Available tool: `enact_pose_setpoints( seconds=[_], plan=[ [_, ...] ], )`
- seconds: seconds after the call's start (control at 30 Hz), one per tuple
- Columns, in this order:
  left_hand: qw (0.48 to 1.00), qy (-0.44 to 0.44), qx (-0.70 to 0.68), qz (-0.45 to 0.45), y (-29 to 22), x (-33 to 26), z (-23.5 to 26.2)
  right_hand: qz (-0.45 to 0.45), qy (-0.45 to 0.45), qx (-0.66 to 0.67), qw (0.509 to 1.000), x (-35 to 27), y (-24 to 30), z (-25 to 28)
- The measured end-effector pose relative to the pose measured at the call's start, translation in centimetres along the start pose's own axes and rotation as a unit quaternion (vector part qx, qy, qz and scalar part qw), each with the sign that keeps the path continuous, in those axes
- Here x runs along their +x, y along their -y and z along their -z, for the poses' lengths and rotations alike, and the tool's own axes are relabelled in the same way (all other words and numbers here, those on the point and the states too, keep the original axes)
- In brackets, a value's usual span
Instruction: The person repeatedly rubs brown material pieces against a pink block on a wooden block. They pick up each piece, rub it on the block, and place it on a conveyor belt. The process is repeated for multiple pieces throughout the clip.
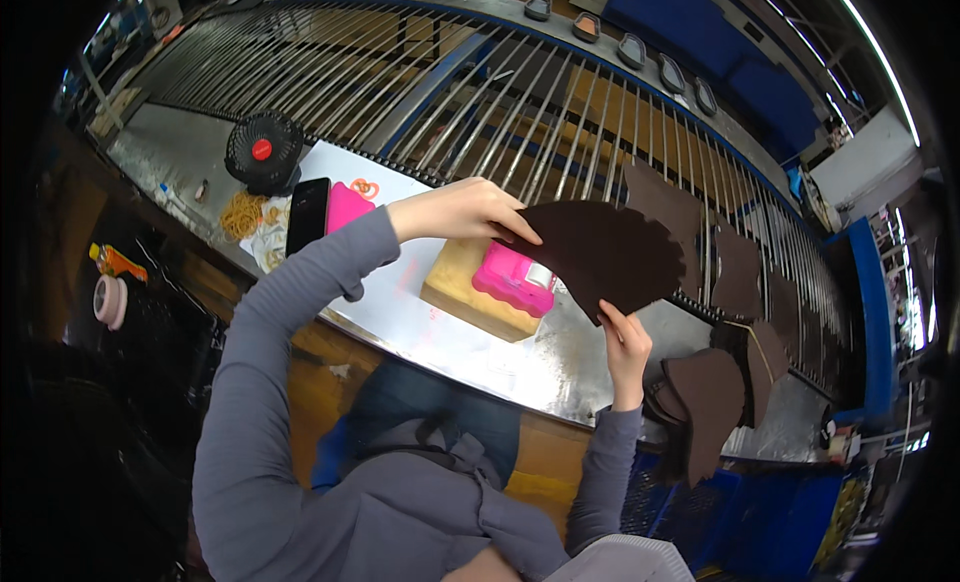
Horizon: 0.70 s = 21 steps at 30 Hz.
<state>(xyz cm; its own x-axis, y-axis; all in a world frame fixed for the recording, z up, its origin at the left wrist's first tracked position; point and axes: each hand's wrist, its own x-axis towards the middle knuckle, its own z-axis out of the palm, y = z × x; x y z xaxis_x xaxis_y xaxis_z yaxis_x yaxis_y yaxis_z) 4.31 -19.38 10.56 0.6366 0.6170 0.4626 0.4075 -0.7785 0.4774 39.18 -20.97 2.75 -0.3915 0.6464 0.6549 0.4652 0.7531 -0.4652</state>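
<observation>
Both my hands hold one dark brown cut-out piece of sheet [605,252], which is curved and has notches along its right edge. My left hand [468,210] pinches its upper left corner between thumb and fingers. Lower down, the fingertips of my right hand [626,344] grip its bottom edge. Partly beneath the piece is a bright pink wavy-edged thing [510,290] with a small white part on it. It sits on a yellowish block [455,282] on the metal table [390,327].
Stacked brown pieces [712,387] lie at the right, and others [738,270] rest on the roller conveyor [545,112] beyond the table. To the left are a black fan [264,152], a phone [308,214], a second pink thing [347,208] and rubber bands [241,216].
</observation>
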Motion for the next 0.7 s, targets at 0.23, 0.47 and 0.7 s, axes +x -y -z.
enact_pose_setpoints(
  seconds=[0.23,0.47,0.7],
  plan=[
    [0.997,0.029,0.019,-0.072,0.0,5.4,-2.3,-0.088,-0.004,-0.087,0.992,-1.2,0.9,6.4],
    [0.989,-0.001,-0.107,-0.103,-1.4,10.4,-3.8,0.041,-0.026,-0.248,0.968,5.2,4.1,16.8],
    [0.983,-0.134,-0.048,-0.115,-1.5,12.9,2.1,0.119,0.071,-0.334,0.932,17.7,6.0,19.5]
  ],
)
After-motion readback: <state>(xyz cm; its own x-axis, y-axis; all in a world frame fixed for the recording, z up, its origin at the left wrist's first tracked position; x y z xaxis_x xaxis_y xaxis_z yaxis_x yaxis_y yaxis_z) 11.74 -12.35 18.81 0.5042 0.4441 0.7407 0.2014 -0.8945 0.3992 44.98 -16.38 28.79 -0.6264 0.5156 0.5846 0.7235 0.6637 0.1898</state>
